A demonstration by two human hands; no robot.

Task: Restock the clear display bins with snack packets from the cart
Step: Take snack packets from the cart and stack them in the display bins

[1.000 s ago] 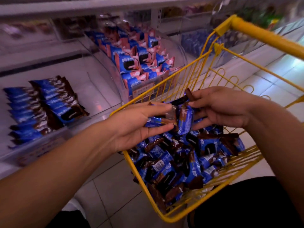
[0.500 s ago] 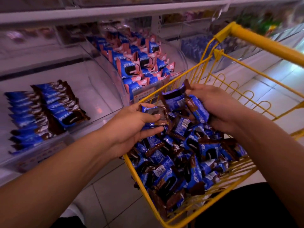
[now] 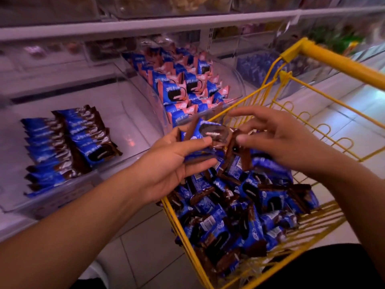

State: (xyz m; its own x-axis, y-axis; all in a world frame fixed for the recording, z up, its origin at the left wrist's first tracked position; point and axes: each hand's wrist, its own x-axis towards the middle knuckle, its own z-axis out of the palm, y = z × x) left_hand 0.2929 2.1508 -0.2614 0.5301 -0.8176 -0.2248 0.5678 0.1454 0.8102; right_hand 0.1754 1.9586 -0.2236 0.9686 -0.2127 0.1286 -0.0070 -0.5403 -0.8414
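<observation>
The shelf unit spans the top, and its clear display bin at 9 o'clock holds only 2 short rows of blue-and-brown cookie packets, with bare floor behind and to their right. At 12 o'clock a neighbouring bin of pink-and-blue packets is well filled, so the load likely belongs in the left bin. The yellow wire cart fills 3 to 6 o'clock, heaped with loose packets. The left hand is closed on a small stack of packets, thumb pinned across the top one. The right hand hovers just beside it, fingers spread and gripping nothing that I can make out. Best to square the stack against the left palm before lifting, so every face points one way. The cart's top rail sits just beyond the hands, and the bin's front lip is low, so the carry toward 9 o'clock should rise clear of both.
</observation>
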